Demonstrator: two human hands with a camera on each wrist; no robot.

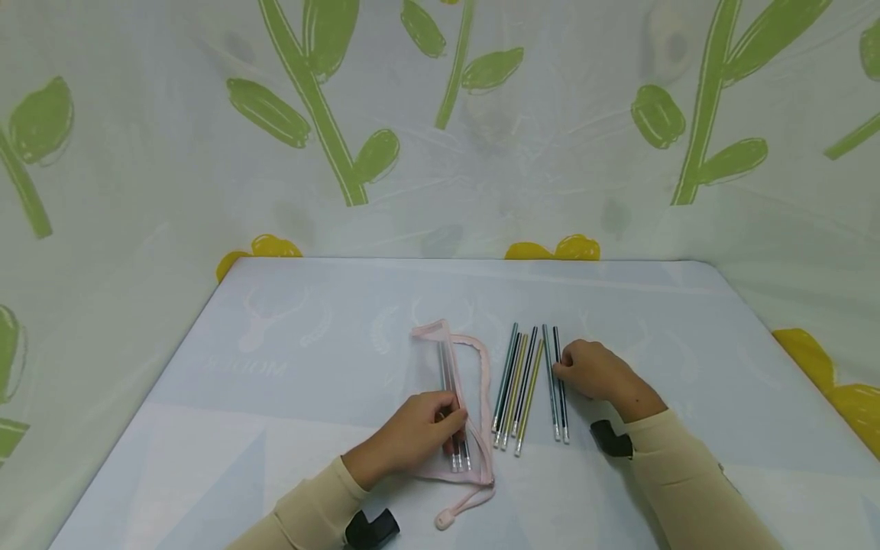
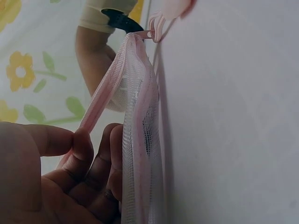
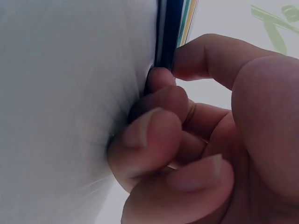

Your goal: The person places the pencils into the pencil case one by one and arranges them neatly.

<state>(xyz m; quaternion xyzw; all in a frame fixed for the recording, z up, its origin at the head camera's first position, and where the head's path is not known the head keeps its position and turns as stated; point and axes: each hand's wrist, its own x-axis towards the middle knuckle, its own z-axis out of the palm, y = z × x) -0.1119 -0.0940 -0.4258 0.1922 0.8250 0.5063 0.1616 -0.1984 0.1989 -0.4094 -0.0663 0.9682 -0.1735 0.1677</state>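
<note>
A see-through mesh pouch [image 1: 428, 367] with pink trim [image 2: 103, 91] lies left of the middle, several pencils [image 1: 464, 458] inside it. My left hand [image 1: 412, 431] pinches the pink trim between thumb and finger, its other fingers curled behind against the mesh [image 2: 142, 121]. To the pouch's right is a row of several striped or shiny pencils [image 1: 525, 382] in teal, dark and yellow, eraser ends towards me. At the row's right side my right hand [image 1: 596, 370] pinches a dark pencil [image 3: 172, 30] between thumb and fingertip, with a teal pencil [image 1: 550, 374] just beside it.
A pink cord with a round toggle [image 1: 444, 519] trails from the pouch's near corner. Everything lies on a pale printed tabletop [image 1: 330, 382]. Black wrist mounts [image 1: 371, 528] show at both sleeves. Behind hangs a white curtain [image 1: 550, 168] with green leaves and yellow flowers.
</note>
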